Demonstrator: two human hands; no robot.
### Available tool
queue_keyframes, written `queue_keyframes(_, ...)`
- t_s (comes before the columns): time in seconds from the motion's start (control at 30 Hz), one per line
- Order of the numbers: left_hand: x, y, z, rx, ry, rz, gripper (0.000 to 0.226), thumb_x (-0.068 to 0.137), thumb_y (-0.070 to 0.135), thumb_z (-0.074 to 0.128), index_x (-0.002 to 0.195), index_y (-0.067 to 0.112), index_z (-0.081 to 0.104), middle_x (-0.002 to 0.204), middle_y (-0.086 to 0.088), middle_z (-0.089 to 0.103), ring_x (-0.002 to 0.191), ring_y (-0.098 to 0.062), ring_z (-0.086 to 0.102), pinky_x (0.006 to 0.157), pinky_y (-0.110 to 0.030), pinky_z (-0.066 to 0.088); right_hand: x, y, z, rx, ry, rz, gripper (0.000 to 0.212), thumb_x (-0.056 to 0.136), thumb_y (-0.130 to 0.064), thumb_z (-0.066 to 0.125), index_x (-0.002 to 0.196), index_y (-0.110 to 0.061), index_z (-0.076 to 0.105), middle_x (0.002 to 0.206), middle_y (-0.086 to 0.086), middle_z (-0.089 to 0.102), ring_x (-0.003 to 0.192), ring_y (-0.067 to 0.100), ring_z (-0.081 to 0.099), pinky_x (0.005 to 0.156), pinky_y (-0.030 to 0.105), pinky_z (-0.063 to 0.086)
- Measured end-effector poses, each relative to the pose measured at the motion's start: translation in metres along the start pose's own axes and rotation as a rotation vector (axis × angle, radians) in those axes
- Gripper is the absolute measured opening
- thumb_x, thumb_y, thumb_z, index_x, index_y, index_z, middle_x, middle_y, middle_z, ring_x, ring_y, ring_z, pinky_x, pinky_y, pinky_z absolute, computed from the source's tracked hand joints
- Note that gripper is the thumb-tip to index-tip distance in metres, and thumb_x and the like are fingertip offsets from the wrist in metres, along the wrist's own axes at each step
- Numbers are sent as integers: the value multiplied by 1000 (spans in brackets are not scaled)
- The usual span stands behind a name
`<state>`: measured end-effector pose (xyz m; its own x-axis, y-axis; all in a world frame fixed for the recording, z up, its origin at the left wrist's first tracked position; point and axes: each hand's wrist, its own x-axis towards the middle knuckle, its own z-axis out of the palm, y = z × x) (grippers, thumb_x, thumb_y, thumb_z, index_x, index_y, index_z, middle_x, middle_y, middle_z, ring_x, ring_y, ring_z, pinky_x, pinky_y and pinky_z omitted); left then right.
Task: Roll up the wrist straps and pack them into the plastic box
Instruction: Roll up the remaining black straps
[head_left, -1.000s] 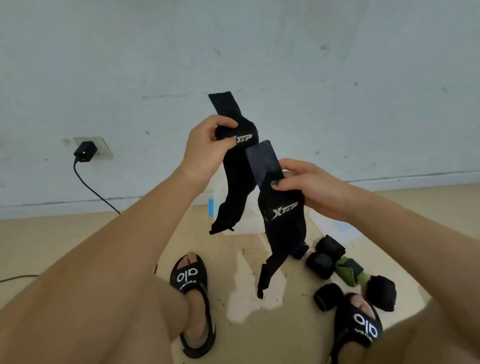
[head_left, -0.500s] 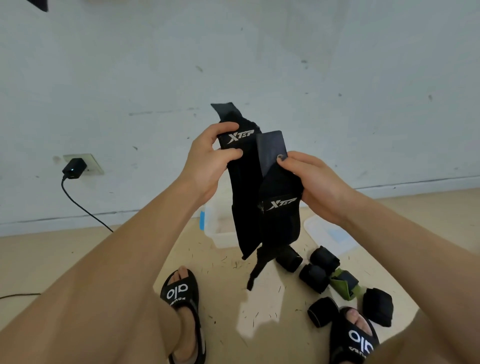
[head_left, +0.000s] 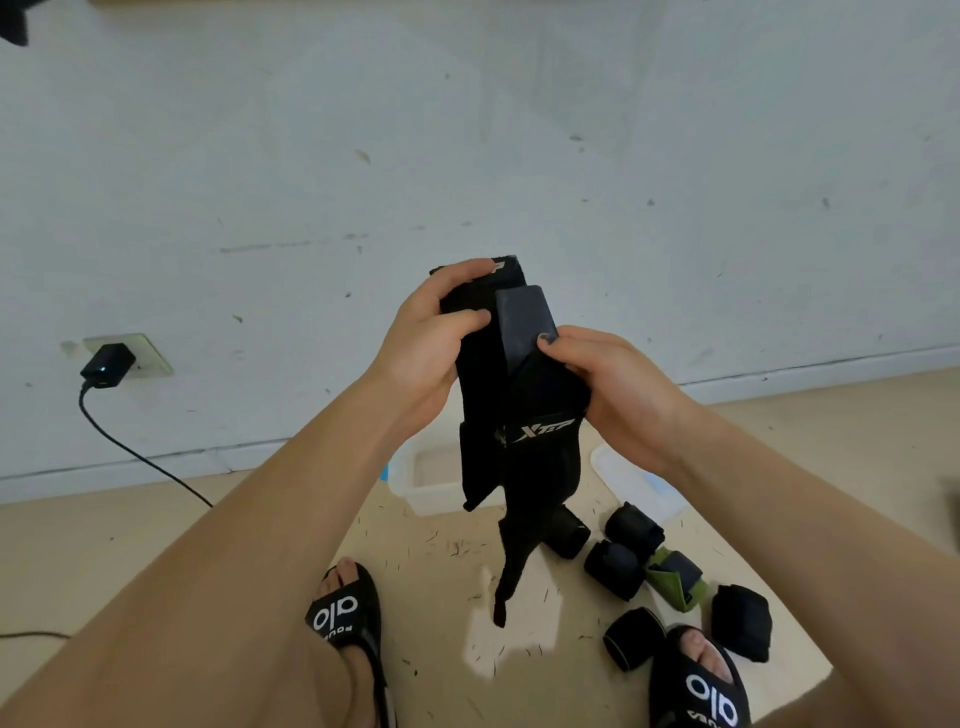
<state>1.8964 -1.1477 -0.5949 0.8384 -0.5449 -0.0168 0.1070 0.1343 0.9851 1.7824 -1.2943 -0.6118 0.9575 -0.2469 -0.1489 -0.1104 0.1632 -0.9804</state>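
I hold two black XTEP wrist straps pressed side by side in front of me. My left hand (head_left: 426, 348) grips the top of the left strap (head_left: 480, 415). My right hand (head_left: 608, 384) pinches the right strap (head_left: 540, 457) below its grey velcro end, and its thin tail hangs down toward the floor. Behind the straps on the floor stands the clear plastic box (head_left: 431, 483), open, its inside mostly hidden. Its lid (head_left: 634, 483) lies to the right. Several rolled black straps (head_left: 615, 566) and a green one (head_left: 675, 579) lie on the floor near my right foot.
A wall rises close behind the box. A black charger (head_left: 106, 364) sits in a wall socket at left, and its cable runs down across the floor. My feet in black sandals (head_left: 345, 618) rest on the beige floor below my arms.
My hands have drawn together, so the two straps went from apart to lying against each other. The left hand's grip has slid up to the strap's top end.
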Motion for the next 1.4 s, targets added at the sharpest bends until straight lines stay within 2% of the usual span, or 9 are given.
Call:
queue_keyframes(0.13,5,-1,5,5,37,-51,40,99,-7,50,127,16,67,128,-9,67,115,-27,67,90,-35,60,2,-3,-1,1,18,-13,21,104,-18,52,95,-10,69,89,5,71,85,18,68,76,32,49)
queue_keyframes(0.23,9,0,6,-13,51,-96,29,103,0,52,121,14,70,117,-8,72,100,-21,70,80,-29,60,2,-3,-3,-6,14,-2,19,103,-19,53,94,-9,67,87,5,68,83,18,65,76,32,47)
queue_keyframes(0.33,10,0,9,14,23,-117,26,102,3,53,108,15,75,103,-3,76,91,-17,71,75,-28,59,4,-2,-3,3,8,-1,21,102,-19,55,100,-2,67,90,8,67,85,20,65,77,33,47)
queue_keyframes(0.43,11,1,14,43,32,-100,35,100,-3,49,105,20,75,106,-2,77,92,-17,71,83,-33,60,5,-2,1,-1,-5,-8,39,100,-23,60,113,14,58,98,15,63,91,24,64,83,37,45)
queue_keyframes(0.6,12,2,16,98,46,-64,37,98,-4,50,105,22,76,107,2,76,94,-15,70,76,-27,58,7,-1,2,-20,23,-21,33,100,-18,61,104,15,58,92,14,62,88,24,65,84,36,47)
queue_keyframes(0.8,14,3,16,50,42,-88,23,101,19,56,104,18,78,115,2,75,101,-16,69,92,-42,57,8,0,2,-56,48,-16,34,100,-19,61,102,15,57,91,13,59,86,25,62,83,36,45)
queue_keyframes(0.93,13,2,16,48,33,-72,25,103,14,54,103,19,78,116,-1,75,101,-16,69,90,-41,57,8,1,5,-48,55,-7,33,100,-17,61,95,15,54,89,10,54,83,24,57,79,35,42)
queue_keyframes(1.1,14,0,16,97,50,-60,28,102,14,55,99,26,79,118,0,74,114,-23,68,98,-52,54,9,1,7,-36,65,11,29,100,-16,61,92,12,58,88,10,55,83,24,57,76,33,43)
queue_keyframes(1.4,17,-8,14,160,87,31,29,103,11,54,103,27,78,117,5,74,115,-17,67,103,-45,55,13,7,8,-43,112,23,34,99,-16,63,104,17,59,91,14,61,86,27,63,83,37,46)
